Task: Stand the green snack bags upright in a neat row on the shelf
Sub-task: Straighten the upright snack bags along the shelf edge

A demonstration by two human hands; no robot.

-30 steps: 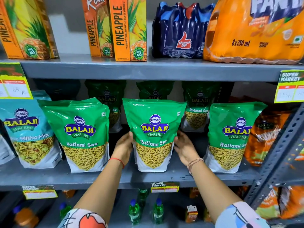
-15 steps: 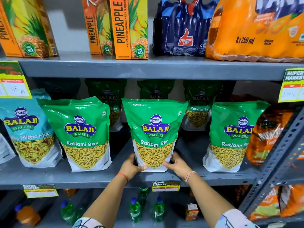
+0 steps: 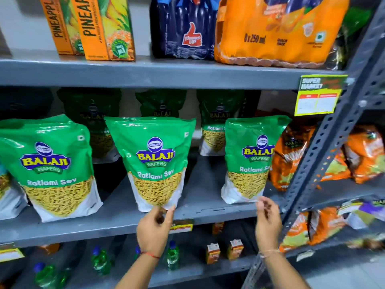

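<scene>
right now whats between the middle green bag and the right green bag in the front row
Only bare grey shelf separates the middle green bag from the right green bag in the head view.

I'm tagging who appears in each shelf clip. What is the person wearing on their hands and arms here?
Both forearms are bare, with no sleeves in view and no gloves. The left hand has a thin red thread tied around its wrist. The right hand has a thin pale bracelet at its wrist.

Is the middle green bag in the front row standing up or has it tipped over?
Standing upright. The middle green bag rests on its white base on the grey shelf, label facing out; the left hand is at its bottom edge.
</scene>
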